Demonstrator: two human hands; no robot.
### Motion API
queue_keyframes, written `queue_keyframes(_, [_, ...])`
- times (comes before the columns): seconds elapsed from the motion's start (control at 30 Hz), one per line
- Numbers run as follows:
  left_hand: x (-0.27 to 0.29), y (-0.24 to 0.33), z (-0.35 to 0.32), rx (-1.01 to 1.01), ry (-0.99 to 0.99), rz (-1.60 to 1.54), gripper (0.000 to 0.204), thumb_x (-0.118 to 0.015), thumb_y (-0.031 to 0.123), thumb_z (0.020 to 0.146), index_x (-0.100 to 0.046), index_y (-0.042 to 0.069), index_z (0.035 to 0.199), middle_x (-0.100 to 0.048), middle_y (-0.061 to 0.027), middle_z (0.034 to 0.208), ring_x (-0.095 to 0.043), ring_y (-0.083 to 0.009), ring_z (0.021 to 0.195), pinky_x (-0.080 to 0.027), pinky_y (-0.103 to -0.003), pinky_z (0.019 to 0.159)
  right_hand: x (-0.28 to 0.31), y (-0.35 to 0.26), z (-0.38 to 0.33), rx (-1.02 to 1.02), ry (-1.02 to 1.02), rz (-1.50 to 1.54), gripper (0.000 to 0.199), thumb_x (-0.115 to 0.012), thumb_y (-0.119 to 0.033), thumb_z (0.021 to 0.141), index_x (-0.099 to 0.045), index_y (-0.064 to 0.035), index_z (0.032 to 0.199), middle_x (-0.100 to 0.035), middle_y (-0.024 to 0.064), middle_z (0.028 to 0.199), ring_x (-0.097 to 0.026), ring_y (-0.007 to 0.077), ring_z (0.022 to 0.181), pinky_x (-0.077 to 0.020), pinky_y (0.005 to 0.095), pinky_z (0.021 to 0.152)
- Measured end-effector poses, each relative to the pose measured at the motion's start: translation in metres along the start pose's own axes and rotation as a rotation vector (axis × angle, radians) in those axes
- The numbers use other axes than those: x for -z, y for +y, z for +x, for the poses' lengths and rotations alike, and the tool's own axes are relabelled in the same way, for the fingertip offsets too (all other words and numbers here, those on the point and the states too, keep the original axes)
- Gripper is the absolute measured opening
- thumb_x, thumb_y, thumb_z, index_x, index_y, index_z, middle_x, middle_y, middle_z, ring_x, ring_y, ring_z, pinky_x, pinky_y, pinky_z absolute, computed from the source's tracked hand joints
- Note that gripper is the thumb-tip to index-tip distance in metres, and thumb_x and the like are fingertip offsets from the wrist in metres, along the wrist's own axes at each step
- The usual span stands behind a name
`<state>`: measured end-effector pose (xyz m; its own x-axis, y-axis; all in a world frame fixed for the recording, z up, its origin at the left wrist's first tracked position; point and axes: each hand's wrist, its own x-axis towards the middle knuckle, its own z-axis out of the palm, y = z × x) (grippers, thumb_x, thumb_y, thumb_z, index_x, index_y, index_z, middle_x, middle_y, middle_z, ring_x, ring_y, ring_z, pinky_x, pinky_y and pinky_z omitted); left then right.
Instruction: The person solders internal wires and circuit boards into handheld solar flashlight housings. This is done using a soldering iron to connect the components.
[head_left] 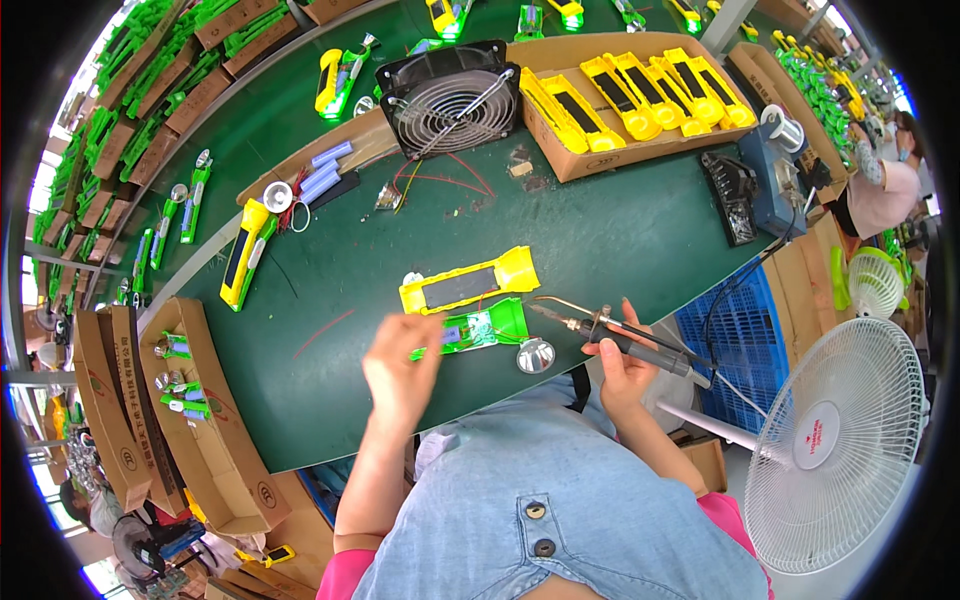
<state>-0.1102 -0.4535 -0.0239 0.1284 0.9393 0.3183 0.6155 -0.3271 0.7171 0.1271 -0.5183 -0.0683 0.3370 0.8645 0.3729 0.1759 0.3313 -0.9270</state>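
My right hand grips a soldering iron with a thin metal tube alongside it; its tip points left toward the work. In front of me lies a green flashlight housing with a small circuit board and a blue battery cell. My left hand is closed over the housing's left end, its fingertips partly hidden. A round silver reflector lies by the housing's right end. Just beyond is a yellow cover with a dark panel, joined to the housing by thin red wires.
A black fan and a carton of yellow covers stand at the back. A solder spool tops a blue unit at right, near a white fan. A yellow-green flashlight and carton are at left.
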Motion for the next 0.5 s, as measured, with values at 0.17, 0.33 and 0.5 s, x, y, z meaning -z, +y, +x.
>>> queue_keyframes(0.17, [-0.001, -0.046, 0.04, 0.076, -0.199, 0.379, 0.041, -0.061, 0.005, 0.063, -0.059, 0.011, 0.104, -0.054, -0.0134, 0.085, -0.056, -0.0303, 0.078, -0.048, -0.038, 0.07, 0.009, 0.012, 0.003, -0.053, 0.13, 0.167, 0.026, -0.056, 0.001, 0.079, -0.051, 0.0029, 0.104, -0.056, 0.0124, 0.099, -0.064, 0.0183, 0.07, -0.0357, 0.0359, 0.089])
queue_keyframes(0.33, [-0.004, -0.05, 0.015, 0.042, -0.002, 0.268, 0.031, -0.059, 0.001, 0.064, -0.063, 0.011, 0.092, -0.052, -0.0132, 0.089, -0.057, -0.0308, 0.074, -0.049, -0.038, 0.062, 0.03, 0.021, 0.013, -0.015, 0.196, 0.045, 0.028, -0.054, -0.001, 0.081, -0.049, 0.004, 0.108, -0.056, 0.0114, 0.097, -0.062, 0.0165, 0.067, -0.0486, 0.0339, 0.083])
queue_keyframes(0.5, [0.011, -0.034, -0.041, -0.114, 0.062, 0.127, 0.035, -0.066, -0.002, 0.063, -0.048, 0.005, 0.093, -0.051, -0.0168, 0.104, -0.054, -0.0333, 0.09, -0.046, -0.04, 0.073, 0.038, 0.021, 0.03, 0.028, 0.164, -0.015, 0.021, -0.057, -0.002, 0.079, -0.052, 0.0005, 0.099, -0.06, 0.0089, 0.087, -0.064, 0.0159, 0.068, -0.0168, 0.0438, 0.107])
